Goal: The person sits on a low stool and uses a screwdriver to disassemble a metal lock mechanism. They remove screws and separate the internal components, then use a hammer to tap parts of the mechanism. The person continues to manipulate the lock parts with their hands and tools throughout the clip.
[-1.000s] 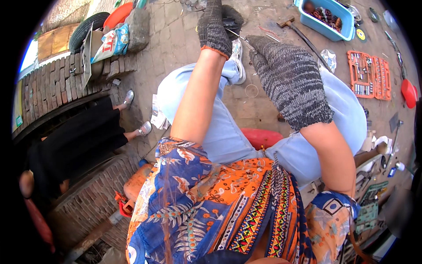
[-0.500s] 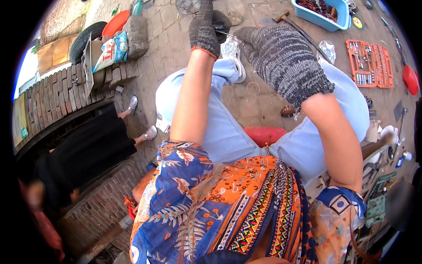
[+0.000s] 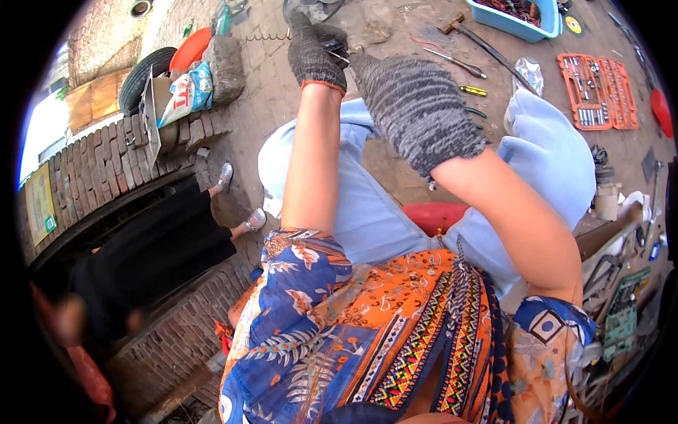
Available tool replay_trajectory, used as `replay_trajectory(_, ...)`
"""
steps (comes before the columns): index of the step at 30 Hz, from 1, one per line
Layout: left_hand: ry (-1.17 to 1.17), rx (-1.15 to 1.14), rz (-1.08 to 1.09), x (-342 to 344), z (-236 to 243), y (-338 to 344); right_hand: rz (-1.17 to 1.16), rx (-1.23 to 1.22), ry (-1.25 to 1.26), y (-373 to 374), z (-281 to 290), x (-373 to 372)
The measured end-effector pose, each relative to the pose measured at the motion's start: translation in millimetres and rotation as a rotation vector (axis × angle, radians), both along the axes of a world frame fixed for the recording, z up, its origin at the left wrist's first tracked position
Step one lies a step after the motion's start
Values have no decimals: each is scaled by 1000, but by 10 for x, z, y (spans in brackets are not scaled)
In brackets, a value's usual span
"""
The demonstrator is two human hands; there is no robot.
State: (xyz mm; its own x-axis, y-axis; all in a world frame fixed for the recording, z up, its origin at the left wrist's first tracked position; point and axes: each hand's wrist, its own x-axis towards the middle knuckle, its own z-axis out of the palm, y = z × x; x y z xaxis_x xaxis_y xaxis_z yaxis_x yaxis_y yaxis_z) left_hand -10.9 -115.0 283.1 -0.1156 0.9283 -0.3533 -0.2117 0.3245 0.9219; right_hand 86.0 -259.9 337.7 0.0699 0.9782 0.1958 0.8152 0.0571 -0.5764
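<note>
Both my hands wear dark grey knitted gloves and meet at the top of the view, beyond my knees. My left hand [image 3: 316, 56] has its fingers closed around a dark rounded part [image 3: 334, 39], which the glove largely hides. From its left side a coiled wire [image 3: 265, 37] stretches away. A thin metal rod [image 3: 339, 56] shows between the hands. Closed fingers of my right hand [image 3: 413, 106] point at the rod's near end; their tips are partly hidden. Just right of them lie a screwdriver [image 3: 466, 68], a yellow-handled tool [image 3: 473, 91] and green-handled pliers [image 3: 477, 113].
A hammer [image 3: 452, 26] and a blue basin [image 3: 515, 20] lie far right, near an orange socket set [image 3: 597, 92]. A green tool case [image 3: 623, 311] is lower right. At left stand a tyre [image 3: 141, 79], a bag [image 3: 187, 95], brickwork [image 3: 106, 155] and a person in a black skirt [image 3: 155, 254].
Both hands have shifted left, and my right hand has drawn nearer to my left. The screwdriver and the yellow-handled tool have come into sight from behind the right glove.
</note>
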Motion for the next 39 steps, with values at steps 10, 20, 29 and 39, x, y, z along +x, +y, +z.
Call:
replay_trajectory(10,-44,45,9,-208,-100,106,57,-129,-89,-2,69,-244)
replay_trajectory(20,1,68,-28,-146,-23,53,-41,-47,185,60,-248,-254)
replay_trajectory(29,193,58,-193,-117,38,86,63,-18,-107,79,71,42)
replay_trajectory(39,222,159,11,-120,-19,79,-108,49,588,205,-362,-256)
